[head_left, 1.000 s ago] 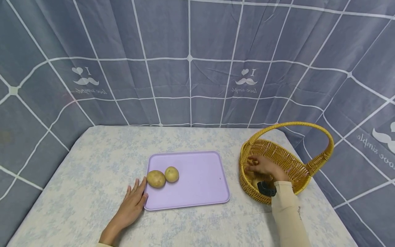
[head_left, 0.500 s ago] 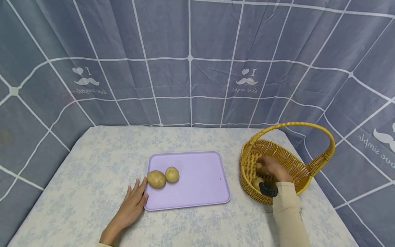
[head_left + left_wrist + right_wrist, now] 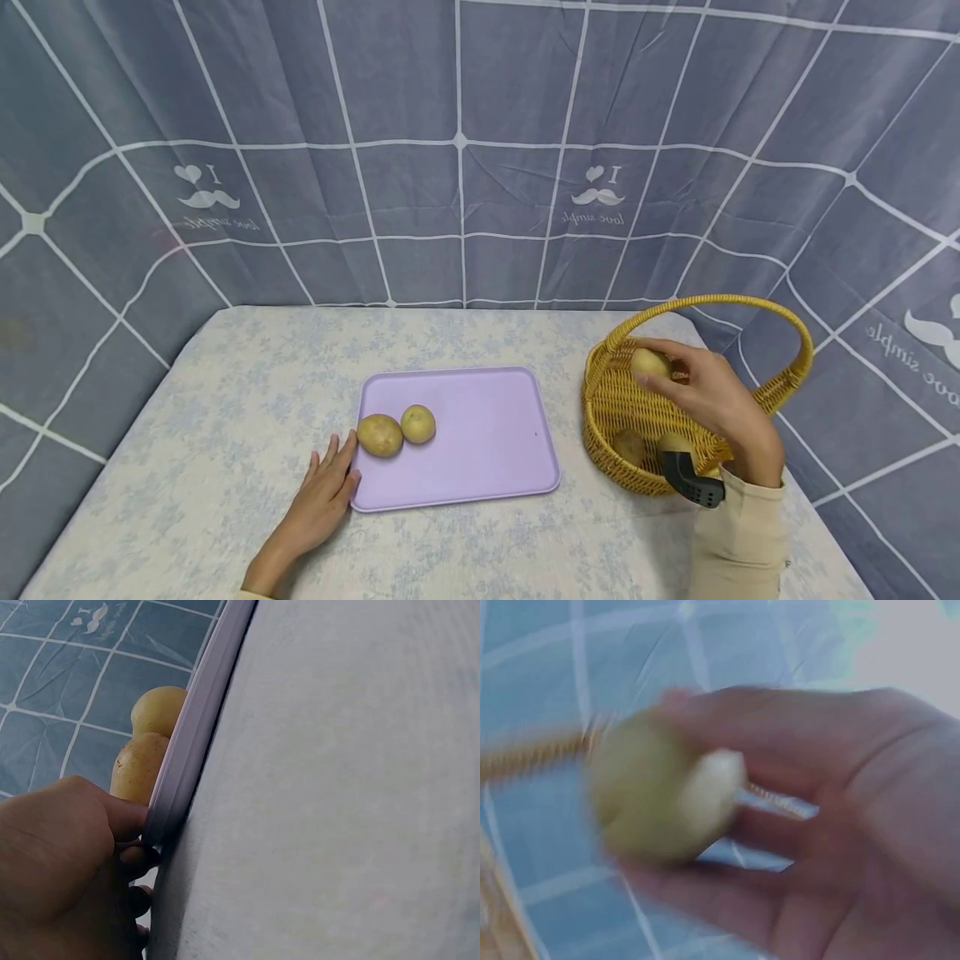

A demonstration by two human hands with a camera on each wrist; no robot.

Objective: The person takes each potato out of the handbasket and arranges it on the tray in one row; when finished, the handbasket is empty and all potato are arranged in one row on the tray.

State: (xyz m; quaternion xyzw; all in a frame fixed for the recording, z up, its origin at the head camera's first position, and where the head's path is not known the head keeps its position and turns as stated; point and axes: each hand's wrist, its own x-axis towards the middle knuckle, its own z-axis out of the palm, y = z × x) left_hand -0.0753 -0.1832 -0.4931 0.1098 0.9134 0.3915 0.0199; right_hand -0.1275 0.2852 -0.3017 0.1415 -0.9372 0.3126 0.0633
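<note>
The right sleeve point(image 3: 742, 537) is cream and wrinkly. The left sleeve point(image 3: 252, 595) peeks in, cream too. A black wrist gadget point(image 3: 692, 483) has tiny dots

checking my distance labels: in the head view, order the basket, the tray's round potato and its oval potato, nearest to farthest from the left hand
1. Oval potato: on the tray, left side, by the left hand.
2. Round potato: just right of the oval one.
3. Basket: far right, past the tray.
</note>
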